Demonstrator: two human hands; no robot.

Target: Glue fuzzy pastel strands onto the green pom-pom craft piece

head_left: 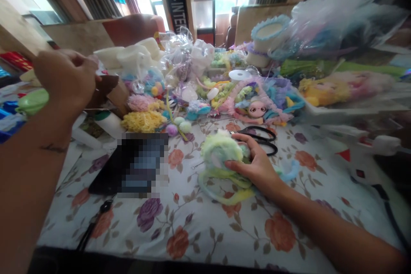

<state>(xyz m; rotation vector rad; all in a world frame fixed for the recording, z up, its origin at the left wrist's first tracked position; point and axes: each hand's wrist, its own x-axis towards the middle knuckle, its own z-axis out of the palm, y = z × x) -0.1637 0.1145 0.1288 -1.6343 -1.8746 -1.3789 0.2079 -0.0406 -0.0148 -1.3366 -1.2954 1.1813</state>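
Observation:
My right hand (pixel 253 160) is closed around a fluffy pale-green bundle (pixel 221 150) on the floral tablecloth. Soft yellow-green strips (pixel 221 192) trail below it, and a light-blue strip (pixel 290 170) shows beyond the wrist. Right behind this hand lie black-handled scissors (pixel 268 135), their blades mostly hidden. Raised at the left, my left hand (pixel 66 75) has its fingers curled in a pinch above the table. Whatever sits between those fingertips, if anything, cannot be made out. A dark phone (pixel 128 165) with a blurred-out screen rests between the two hands.
Fluffy trims, pompoms (pixel 180 125), a doll face (pixel 257 109) and plastic bags (pixel 189 58) crowd the back. A white tray (pixel 337 111) with yellow and pink fluff stands right, near a glue-gun-like white device (pixel 362 154) with a cord. White spools (pixel 109 124) stand left.

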